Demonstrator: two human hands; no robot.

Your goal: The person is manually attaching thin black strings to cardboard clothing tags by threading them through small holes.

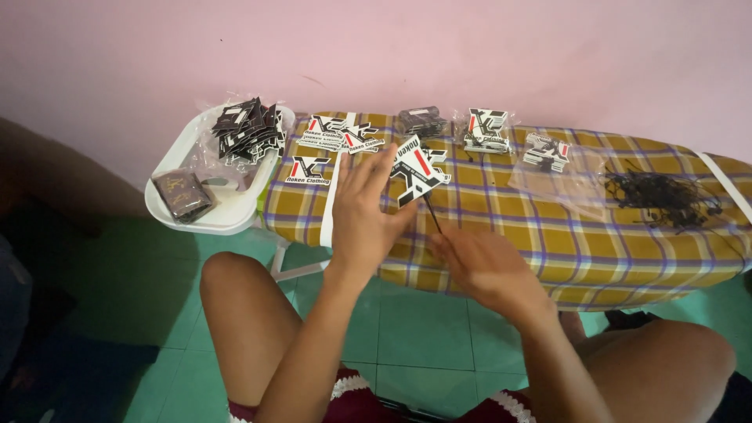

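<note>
A room in a home is shown, used for small hand-work. An ironing board (564,235) with a yellow checked cover is used as the worktop, set against a plain pink painted wall (470,55). The floor (423,329) is laid with green tiles. A white plastic tray (227,211) is fixed at the worktop's left end. Black-and-white card tags (329,133) and clear bags are spread along the far edge, and a tangle of black strings (662,196) lies near the right end. The person is seated low, with bare knees in view.

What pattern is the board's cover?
Yellow-brown plaid with purple and white lines on the cover, seen from the head view.
</note>
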